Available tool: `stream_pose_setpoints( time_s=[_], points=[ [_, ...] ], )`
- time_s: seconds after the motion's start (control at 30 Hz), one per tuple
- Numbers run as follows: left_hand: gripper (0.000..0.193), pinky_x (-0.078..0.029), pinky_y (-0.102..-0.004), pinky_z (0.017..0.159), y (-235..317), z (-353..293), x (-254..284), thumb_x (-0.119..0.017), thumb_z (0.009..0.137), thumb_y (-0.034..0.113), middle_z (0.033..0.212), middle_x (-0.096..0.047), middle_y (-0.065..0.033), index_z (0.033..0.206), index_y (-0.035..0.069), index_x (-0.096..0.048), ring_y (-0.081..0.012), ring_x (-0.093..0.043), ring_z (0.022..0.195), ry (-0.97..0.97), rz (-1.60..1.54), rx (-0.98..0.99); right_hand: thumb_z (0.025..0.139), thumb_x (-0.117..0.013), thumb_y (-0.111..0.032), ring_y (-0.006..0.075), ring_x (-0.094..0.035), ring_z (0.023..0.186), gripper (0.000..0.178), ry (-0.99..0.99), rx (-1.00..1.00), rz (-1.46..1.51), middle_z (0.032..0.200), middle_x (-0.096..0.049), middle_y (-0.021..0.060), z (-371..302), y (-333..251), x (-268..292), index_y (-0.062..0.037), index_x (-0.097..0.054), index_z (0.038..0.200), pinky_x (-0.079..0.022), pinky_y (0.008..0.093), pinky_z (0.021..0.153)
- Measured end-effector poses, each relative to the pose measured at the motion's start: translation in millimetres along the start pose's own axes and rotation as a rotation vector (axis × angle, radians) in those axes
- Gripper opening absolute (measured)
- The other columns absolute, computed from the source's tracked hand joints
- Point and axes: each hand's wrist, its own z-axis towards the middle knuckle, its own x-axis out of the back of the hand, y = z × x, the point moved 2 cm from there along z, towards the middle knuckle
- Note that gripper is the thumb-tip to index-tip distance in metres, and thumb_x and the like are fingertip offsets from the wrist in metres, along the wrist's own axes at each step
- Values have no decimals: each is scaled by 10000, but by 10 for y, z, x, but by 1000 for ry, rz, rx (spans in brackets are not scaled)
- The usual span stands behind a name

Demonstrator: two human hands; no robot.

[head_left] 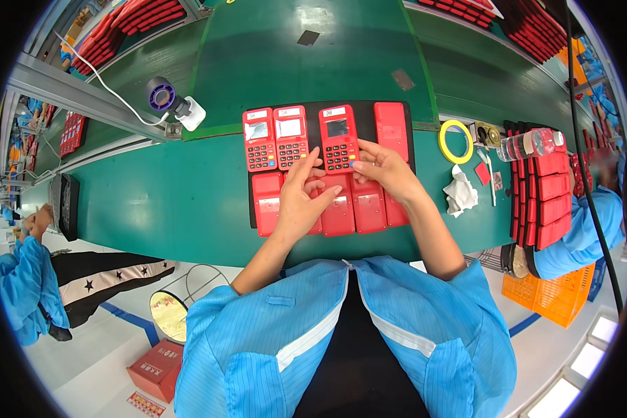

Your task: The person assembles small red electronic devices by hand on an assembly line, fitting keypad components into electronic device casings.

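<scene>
A red card payment terminal (338,150), with a small grey screen and a black keypad, is face up at the middle of a black foam tray (403,212). My right hand (383,171) pinches its lower right edge between thumb and fingers. My left hand (302,198) is just left of its lower end, thumb and fingers apart, holding nothing. Two more face-up terminals, a left one (260,139) and one beside it (290,136), lie in the tray. A face-down terminal (391,129) fills the far right slot. Several others lie face down in the near row, partly covered by my hands.
On the green table (153,202) are a yellow tape roll (455,142), a crumpled white cloth (460,191) and a purple fan (161,93) by a white plug. Stacked trays of terminals (545,202) stand at right under a plastic bottle (529,145). People in blue sit on both sides.
</scene>
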Motion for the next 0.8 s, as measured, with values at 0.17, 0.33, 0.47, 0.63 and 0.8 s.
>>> stream_pose_setpoints(
  time_s=[0.17, 0.33, 0.47, 0.63, 0.8],
  points=[
    [603, -528, -244, 903, 39, -107, 42, -681, 856, -93, 1284, -476, -92, 1423, 18, -506, -132, -561, 1089, 11, -39, 22, 943, -659, -82, 106, -634, 840, 540, 69, 41, -230, 1013, -700, 84, 307, 152, -7, 40, -466, 1432, -524, 258, 725],
    [512, -546, -244, 860, 78, -159, 154, -667, 863, -98, 1240, -520, -102, 1354, 16, -577, -143, -600, 1049, 47, -61, 10, 861, -746, -118, 226, -660, 854, 544, 358, 225, -895, 1017, -679, 149, 113, -41, -105, 40, -533, 1336, -540, 332, 733],
    [441, -548, -244, 861, 115, -181, 188, -657, 872, -95, 1206, -557, -105, 1301, -3, -612, -138, -619, 1015, 56, -80, -3, 765, -828, -200, 393, -486, 1218, 814, 800, 350, -1334, 1297, -540, 228, -33, -90, 105, 23, -409, 1426, -443, 433, 987],
    [403, -547, -247, 856, 189, -127, 72, -646, 886, -86, 1202, -566, -113, 1281, -13, -619, -136, -624, 1016, 7, -117, -4, 755, -820, -170, 388, -492, 1222, 996, 825, 234, -1289, 1323, -544, 222, -5, 115, 293, 41, -224, 1525, -437, 443, 1028],
    [388, -544, -239, 860, 224, -73, -26, -624, 907, -85, 1188, -569, -110, 1288, -12, -610, -130, -624, 1012, -14, -173, -37, 771, -763, -60, 367, -501, 1250, 978, 839, 411, -967, 1370, -531, 207, -64, 61, 361, 21, -167, 1543, -459, 441, 1028]
  ],
)
